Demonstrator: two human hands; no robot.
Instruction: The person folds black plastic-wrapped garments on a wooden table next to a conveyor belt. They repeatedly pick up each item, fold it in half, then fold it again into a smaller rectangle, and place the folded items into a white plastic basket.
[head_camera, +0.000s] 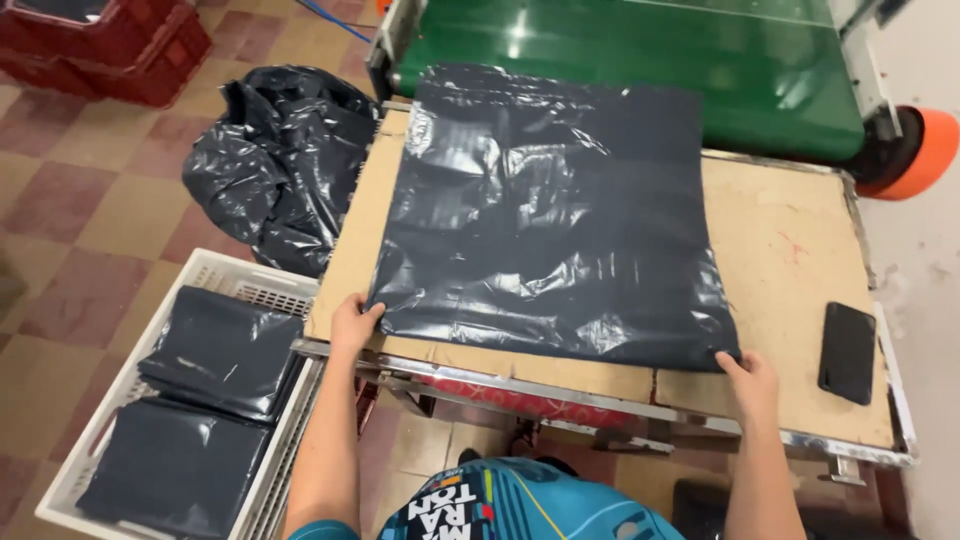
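Observation:
A large flat black plastic bag lies spread over a cardboard-covered metal table. My left hand pinches the bag's near left corner at the table's front edge. My right hand grips the near right corner. The bag is wrinkled and glossy, and its far edge reaches the green conveyor belt.
A black phone lies on the table's right side. Left of the table stands a white crate holding folded black bags. A crumpled black bag pile sits on the tiled floor; red crates are at far left.

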